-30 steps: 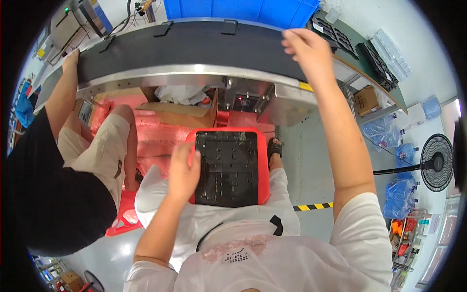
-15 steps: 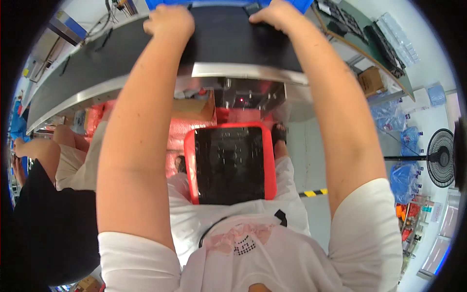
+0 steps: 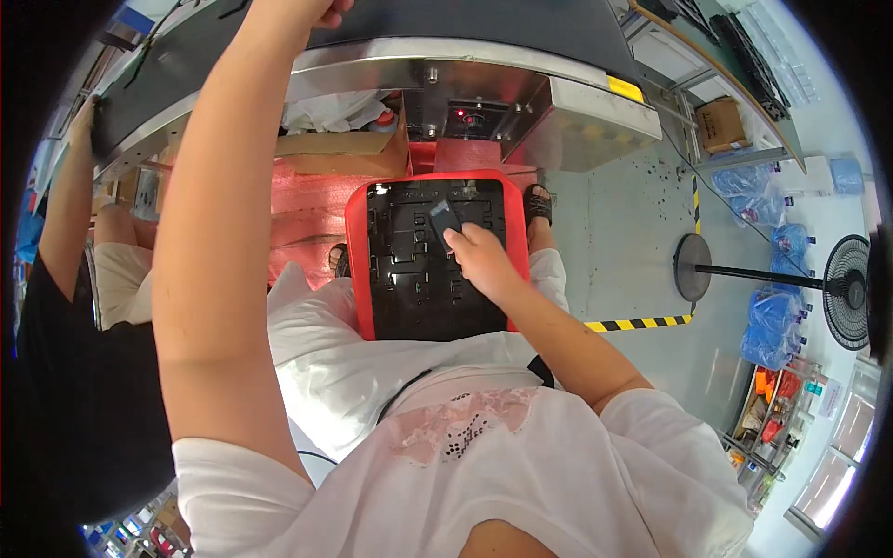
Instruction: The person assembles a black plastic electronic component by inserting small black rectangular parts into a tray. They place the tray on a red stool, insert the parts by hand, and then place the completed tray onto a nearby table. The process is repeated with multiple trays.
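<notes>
My right hand [image 3: 479, 259] is closed on a small flat black rectangular piece [image 3: 444, 219] with a grey patch near its far end. It holds the piece over a black tray [image 3: 400, 307] with moulded recesses. The tray lies in a red bin [image 3: 358, 251] between my legs. My left arm stretches forward over the black belt-like work surface [image 3: 484, 23]. Only part of my left hand [image 3: 327, 13] shows at the top edge, its fingers curled; what they hold, if anything, is out of sight.
Under the metal-edged bench are an open cardboard box [image 3: 344, 153] and pink wrapping [image 3: 302, 205]. A metal housing [image 3: 595, 121] juts out at right. A co-worker's arm [image 3: 70, 205] reaches the bench at left. A black fan [image 3: 845, 293] stands at far right.
My right hand has come back from the bench to above the tray, holding the black piece. My left hand stays forward, now partly cut off by the top edge. The view has shifted.
</notes>
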Available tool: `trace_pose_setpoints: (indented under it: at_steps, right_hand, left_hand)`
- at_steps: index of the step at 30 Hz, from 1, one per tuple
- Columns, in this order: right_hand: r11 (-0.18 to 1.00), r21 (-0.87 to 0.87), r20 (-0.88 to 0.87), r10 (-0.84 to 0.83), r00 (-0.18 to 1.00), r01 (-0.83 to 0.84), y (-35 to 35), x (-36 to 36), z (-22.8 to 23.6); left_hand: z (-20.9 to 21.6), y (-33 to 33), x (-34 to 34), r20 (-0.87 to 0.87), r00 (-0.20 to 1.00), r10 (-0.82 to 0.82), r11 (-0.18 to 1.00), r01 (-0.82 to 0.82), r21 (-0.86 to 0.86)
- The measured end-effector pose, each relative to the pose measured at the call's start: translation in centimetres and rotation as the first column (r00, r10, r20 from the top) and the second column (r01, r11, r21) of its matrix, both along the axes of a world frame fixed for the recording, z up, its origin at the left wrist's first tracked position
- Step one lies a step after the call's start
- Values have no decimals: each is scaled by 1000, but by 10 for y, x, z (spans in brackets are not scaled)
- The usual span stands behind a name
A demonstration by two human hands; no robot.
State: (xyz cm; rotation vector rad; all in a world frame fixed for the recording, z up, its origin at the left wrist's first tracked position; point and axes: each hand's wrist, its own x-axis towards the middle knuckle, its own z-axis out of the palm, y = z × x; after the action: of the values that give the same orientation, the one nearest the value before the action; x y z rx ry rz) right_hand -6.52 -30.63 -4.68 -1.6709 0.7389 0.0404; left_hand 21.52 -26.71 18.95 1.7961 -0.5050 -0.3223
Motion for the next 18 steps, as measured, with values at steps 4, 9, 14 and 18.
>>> trace_pose_setpoints:
  at_steps: [4, 9, 14, 18]
  right_hand:
    - [883, -405, -231, 153, 961, -238, 18, 2, -21]
    - [783, -490, -250, 295, 922, -383, 6, 3, -9]
    - [811, -486, -173, 276, 945, -326, 9, 0, -14]
    - [858, -483, -29, 186, 982, -177, 7, -1, -21]
  left_hand:
    - [-12, 70, -55, 5, 997, -81, 996, 81, 23]
    - [-69, 111, -151, -301, 952, -46, 994, 15, -107]
    - [-190, 119, -186, -549, 830, 101, 993, -114, 11]
    - [-237, 113, -184, -470, 864, 183, 983, -154, 99]
